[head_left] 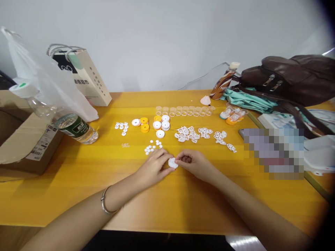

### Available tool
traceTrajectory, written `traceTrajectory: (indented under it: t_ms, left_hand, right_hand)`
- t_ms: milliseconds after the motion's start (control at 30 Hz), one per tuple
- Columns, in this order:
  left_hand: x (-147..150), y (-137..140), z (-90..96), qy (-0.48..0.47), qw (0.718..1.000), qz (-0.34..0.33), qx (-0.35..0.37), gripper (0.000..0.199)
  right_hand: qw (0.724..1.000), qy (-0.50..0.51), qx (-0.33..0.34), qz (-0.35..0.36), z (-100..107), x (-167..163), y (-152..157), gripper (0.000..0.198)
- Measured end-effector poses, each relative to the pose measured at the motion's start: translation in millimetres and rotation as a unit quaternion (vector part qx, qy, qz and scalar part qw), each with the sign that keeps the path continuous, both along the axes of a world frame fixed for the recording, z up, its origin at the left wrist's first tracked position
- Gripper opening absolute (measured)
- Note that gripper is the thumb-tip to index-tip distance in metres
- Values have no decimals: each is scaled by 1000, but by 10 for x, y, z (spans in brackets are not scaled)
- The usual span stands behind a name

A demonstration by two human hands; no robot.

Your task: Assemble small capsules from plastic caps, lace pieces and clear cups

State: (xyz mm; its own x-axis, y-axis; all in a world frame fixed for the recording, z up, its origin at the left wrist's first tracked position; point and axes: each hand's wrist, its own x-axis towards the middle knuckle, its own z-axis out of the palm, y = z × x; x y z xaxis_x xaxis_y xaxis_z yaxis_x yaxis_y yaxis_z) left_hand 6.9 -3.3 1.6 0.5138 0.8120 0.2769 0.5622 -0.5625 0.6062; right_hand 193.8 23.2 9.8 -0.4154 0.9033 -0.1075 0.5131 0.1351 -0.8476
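Note:
Between thumb and fingers, my left hand (156, 164) grips the edge of a small white round disc (172, 162) low over the table. My right hand (195, 164) pinches at the disc's right side with thumb and forefinger; whether a smaller part sits in that pinch is hidden. Just beyond my left hand lie several small white caps (150, 149). White and orange round lids (160, 134) are grouped behind them. Flat white cut-out pieces (187, 134) lie in a pile beyond my right hand. Farther left are small white knobs (124, 133) and tiny clear rings (125, 145).
A row of clear cups (192, 111) stands at the back, with finished-looking cup pieces (232, 115) to its right. A water bottle (75, 127) leans by a cardboard box (34, 153) at left. A brown bag (293, 78) and a drink bottle (223, 83) occupy the right back.

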Motion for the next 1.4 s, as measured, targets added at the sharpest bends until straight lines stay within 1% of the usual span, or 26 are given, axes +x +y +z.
traceTrajectory:
  t_ms: [133, 267, 500, 633, 800, 967, 1100, 1200, 1267, 1333, 1400]
  left_hand:
    - [3, 0, -2, 0, 1000, 1, 2, 23]
    - [7, 0, 3, -1, 1000, 5, 0, 23]
    - [-1, 6, 13, 8, 1000, 6, 2, 23]
    - [-8, -2, 40, 2, 1000, 9, 10, 30]
    - [25, 18, 11, -3, 999, 24, 42, 14]
    - [59, 44, -34, -12, 999, 34, 40, 12]
    - [52, 38, 37, -19, 998, 40, 36, 12]
    - [23, 32, 105, -41, 997, 56, 36, 12]
    - [1, 30, 131, -60, 996, 61, 35, 11]
    - [-15, 31, 141, -78, 994, 64, 37, 11]
    - [-23, 35, 144, -91, 993, 63, 38, 10]
  right_hand:
    - [1000, 11, 1, -4, -23, -12, -3, 12]
    - [998, 52, 9, -14, -45, -20, -8, 13]
    - [998, 62, 11, 23, -64, -18, 11, 13]
    - [997, 65, 11, 27, -88, -9, 24, 13]
    - [997, 76, 13, 17, -79, -26, 14, 15]
    - [997, 76, 8, 3, -68, -32, 0, 14]
    - [994, 106, -12, -9, -73, 11, 6, 21]
    - [989, 138, -49, 3, -52, 27, -8, 37]
    - [978, 188, -87, 38, -40, 8, -28, 46]
    - [959, 250, -116, 61, -39, -32, -51, 45]
    - [944, 295, -134, 59, -50, -77, -69, 41]
